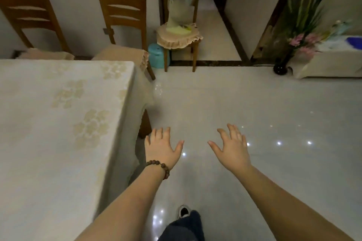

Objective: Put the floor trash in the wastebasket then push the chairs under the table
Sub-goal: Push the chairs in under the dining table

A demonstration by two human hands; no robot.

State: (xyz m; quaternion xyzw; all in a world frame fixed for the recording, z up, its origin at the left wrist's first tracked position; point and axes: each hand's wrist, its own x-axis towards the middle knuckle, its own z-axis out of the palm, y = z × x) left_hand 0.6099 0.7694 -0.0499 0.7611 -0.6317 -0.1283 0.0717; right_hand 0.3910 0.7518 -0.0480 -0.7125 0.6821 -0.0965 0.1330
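My left hand [162,147], with a bead bracelet at the wrist, and my right hand [232,146] hover palm-down over the glossy floor, fingers spread, holding nothing. The table [58,123] with a cream flowered cloth fills the left. Two wooden chairs [125,25] [33,23] with beige seat covers stand tucked against its far side. A third chair [182,35] stands apart by the doorway, holding a covered fan. I see no trash or wastebasket.
A teal stool [156,55] sits between the table corner and the third chair. A black vase with flowers [281,67] and a white cabinet [329,64] stand at the right. My shoe [184,211] is on the floor below.
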